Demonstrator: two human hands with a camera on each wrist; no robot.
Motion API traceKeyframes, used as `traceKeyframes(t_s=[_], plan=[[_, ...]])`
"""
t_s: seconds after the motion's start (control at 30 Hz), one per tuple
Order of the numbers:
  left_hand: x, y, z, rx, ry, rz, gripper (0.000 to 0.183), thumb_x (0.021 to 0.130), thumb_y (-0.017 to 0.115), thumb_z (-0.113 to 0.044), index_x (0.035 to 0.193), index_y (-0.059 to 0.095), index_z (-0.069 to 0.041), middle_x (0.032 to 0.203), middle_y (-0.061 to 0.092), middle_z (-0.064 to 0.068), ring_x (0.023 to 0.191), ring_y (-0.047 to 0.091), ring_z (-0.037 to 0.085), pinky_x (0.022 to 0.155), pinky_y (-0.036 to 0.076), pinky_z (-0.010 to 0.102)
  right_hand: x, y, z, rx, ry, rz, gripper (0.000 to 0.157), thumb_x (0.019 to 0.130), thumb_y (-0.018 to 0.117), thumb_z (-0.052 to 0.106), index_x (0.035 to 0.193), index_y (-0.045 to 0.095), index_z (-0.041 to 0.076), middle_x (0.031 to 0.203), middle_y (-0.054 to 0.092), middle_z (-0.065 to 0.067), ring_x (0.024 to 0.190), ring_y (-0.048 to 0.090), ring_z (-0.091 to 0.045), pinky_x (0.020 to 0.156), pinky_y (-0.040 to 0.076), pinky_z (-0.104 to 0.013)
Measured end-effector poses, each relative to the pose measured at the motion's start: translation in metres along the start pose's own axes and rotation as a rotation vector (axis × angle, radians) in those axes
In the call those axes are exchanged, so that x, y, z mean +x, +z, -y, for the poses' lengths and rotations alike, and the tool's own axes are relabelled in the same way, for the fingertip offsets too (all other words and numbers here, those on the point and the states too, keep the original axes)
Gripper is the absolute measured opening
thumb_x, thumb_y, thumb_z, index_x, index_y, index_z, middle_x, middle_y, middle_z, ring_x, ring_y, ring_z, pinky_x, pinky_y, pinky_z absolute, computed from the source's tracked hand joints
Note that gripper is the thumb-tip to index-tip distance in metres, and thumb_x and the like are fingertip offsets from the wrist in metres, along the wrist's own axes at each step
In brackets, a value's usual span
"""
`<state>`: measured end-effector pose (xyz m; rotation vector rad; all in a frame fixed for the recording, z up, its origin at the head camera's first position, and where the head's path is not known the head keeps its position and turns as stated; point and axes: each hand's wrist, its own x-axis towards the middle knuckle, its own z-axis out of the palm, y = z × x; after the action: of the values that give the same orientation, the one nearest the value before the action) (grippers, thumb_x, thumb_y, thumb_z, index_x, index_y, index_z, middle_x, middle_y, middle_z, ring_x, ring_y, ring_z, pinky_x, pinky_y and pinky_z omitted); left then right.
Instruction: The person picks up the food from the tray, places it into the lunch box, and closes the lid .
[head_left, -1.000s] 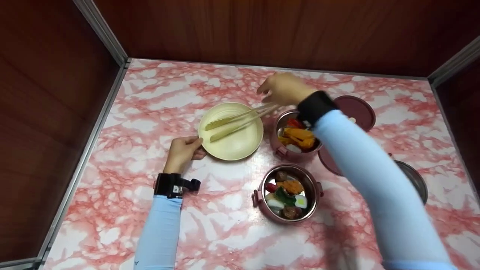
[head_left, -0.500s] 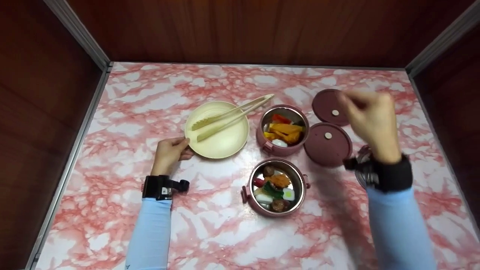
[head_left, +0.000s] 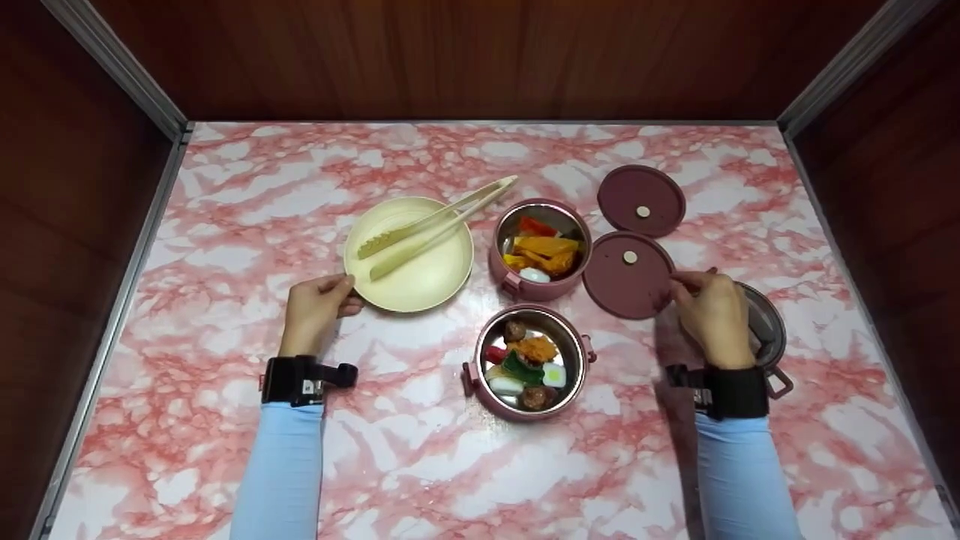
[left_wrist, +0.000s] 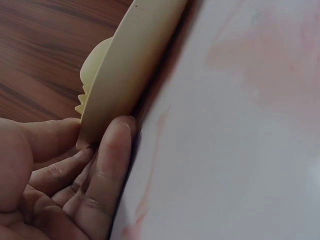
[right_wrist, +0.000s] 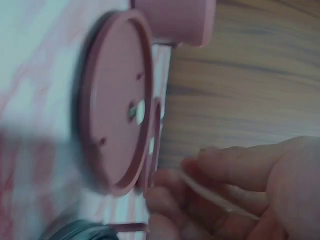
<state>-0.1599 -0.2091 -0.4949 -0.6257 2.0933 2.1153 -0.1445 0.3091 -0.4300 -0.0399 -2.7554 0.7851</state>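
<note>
My left hand [head_left: 315,311] pinches the left rim of a round cream plate [head_left: 431,277], thumb above and fingers beneath, as the left wrist view also shows. A pair of cream tongs [head_left: 442,225] lies across the plate, its joined end jutting past the far right rim. My right hand [head_left: 716,315], fingers loosely bent, hovers by the right edge of the nearer maroon lid [head_left: 622,289]. In the right wrist view, a pale line crosses between right thumb and fingers [right_wrist: 165,200]; what it is stays unclear. Whether the fingertips touch the lid cannot be told.
A pink pot [head_left: 506,281] of orange and yellow food pieces stands right of the plate. Nearer is another pink pot [head_left: 480,382] with mixed food pieces. A second maroon lid [head_left: 660,191] lies behind the first. A grey round container [head_left: 776,330] is partly hidden by the right hand.
My right hand has left the tongs' end and swung right and nearer, to the maroon lid. The tongs stay on the plate; the left hand keeps its hold. The head view has shifted.
</note>
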Motion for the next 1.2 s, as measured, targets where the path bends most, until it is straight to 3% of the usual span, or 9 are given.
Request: traceKeyframes(t_s=[0.23, 0.33, 0.5, 0.67, 0.83, 0.93, 1.03, 1.13, 1.2], plan=[[-0.010, -0.006, -0.004, -0.040, -0.050, -0.019, 0.039, 0.097, 0.065, -0.013, 0.128, 0.059, 0.010, 0.096, 0.069, 0.018, 0.077, 0.071, 0.021, 0.079, 0.059, 0.032, 0.006, 0.024, 0.001, -0.106, -0.009, -0.079, 0.023, 0.085, 0.071, 0.001, 0.106, 0.072, -0.009, 0.095, 0.066, -0.033, 0.088, 0.060, -0.055, 0.078, 0.048, -0.063], [-0.017, -0.010, -0.010, 0.042, -0.052, -0.024, 0.040, 0.099, 0.063, -0.016, 0.130, 0.059, 0.009, 0.096, 0.069, 0.018, 0.077, 0.071, 0.019, 0.078, 0.059, 0.031, 0.012, 0.033, 0.002, -0.117, -0.076, -0.109, 0.028, 0.080, 0.073, -0.005, 0.106, 0.069, -0.014, 0.097, 0.062, -0.037, 0.089, 0.058, -0.056, 0.081, 0.046, -0.062], [-0.033, -0.007, -0.023, 0.284, -0.009, -0.020, 0.039, 0.100, 0.062, -0.024, 0.126, 0.064, 0.005, 0.099, 0.070, 0.020, 0.079, 0.070, 0.020, 0.071, 0.060, 0.030, 0.016, 0.039, 0.000, -0.185, -0.160, -0.058, 0.029, 0.075, 0.075, -0.006, 0.101, 0.065, -0.015, 0.088, 0.062, -0.038, 0.084, 0.056, -0.058, 0.078, 0.043, -0.063], [-0.051, 0.013, -0.038, 0.467, 0.102, 0.003, 0.039, 0.099, 0.062, -0.031, 0.119, 0.070, 0.001, 0.098, 0.072, 0.018, 0.081, 0.070, 0.028, 0.060, 0.056, 0.027, 0.011, 0.038, -0.007, -0.201, -0.161, 0.008, 0.031, 0.076, 0.076, -0.005, 0.102, 0.063, -0.015, 0.082, 0.061, -0.039, 0.080, 0.058, -0.058, 0.075, 0.046, -0.065], [-0.065, 0.037, -0.052, 0.364, 0.199, 0.081, 0.034, 0.099, 0.063, -0.022, 0.120, 0.068, 0.004, 0.097, 0.071, 0.020, 0.082, 0.070, 0.038, 0.069, 0.061, 0.036, 0.008, 0.037, -0.011, -0.159, -0.063, 0.062, 0.051, 0.078, 0.078, -0.001, 0.124, 0.057, -0.012, 0.091, 0.059, -0.043, 0.085, 0.057, -0.060, 0.077, 0.046, -0.067], [-0.070, 0.054, -0.058, 0.314, 0.226, 0.145, 0.032, 0.097, 0.066, -0.020, 0.119, 0.069, 0.004, 0.097, 0.071, 0.019, 0.081, 0.070, 0.036, 0.074, 0.060, 0.041, 0.009, 0.031, -0.013, -0.123, 0.031, 0.121, 0.073, 0.078, 0.080, 0.004, 0.140, 0.044, -0.010, 0.102, 0.057, -0.046, 0.093, 0.055, -0.060, 0.082, 0.045, -0.068], [-0.073, 0.072, -0.063, 0.337, 0.243, 0.178, 0.031, 0.096, 0.067, -0.023, 0.116, 0.071, 0.001, 0.096, 0.072, 0.014, 0.080, 0.070, 0.028, 0.075, 0.060, 0.038, 0.010, 0.020, -0.016, -0.072, 0.084, 0.203, 0.083, 0.081, 0.080, 0.011, 0.147, 0.035, -0.011, 0.115, 0.054, -0.046, 0.104, 0.053, -0.060, 0.090, 0.042, -0.067], [-0.074, 0.089, -0.066, 0.355, 0.272, 0.192, 0.029, 0.096, 0.067, -0.022, 0.114, 0.072, -0.001, 0.096, 0.073, 0.010, 0.080, 0.070, 0.026, 0.073, 0.060, 0.034, 0.013, 0.011, -0.018, -0.014, 0.080, 0.234, 0.066, 0.088, 0.074, 0.014, 0.141, 0.044, -0.013, 0.113, 0.059, -0.040, 0.103, 0.057, -0.055, 0.089, 0.045, -0.063], [-0.076, 0.099, -0.067, 0.352, 0.302, 0.202, 0.028, 0.096, 0.067, -0.021, 0.113, 0.072, 0.000, 0.095, 0.073, 0.010, 0.081, 0.070, 0.028, 0.072, 0.060, 0.032, 0.014, 0.006, -0.018, 0.017, 0.069, 0.213, 0.047, 0.094, 0.067, 0.016, 0.132, 0.057, -0.010, 0.101, 0.066, -0.032, 0.090, 0.062, -0.048, 0.080, 0.050, -0.057]])
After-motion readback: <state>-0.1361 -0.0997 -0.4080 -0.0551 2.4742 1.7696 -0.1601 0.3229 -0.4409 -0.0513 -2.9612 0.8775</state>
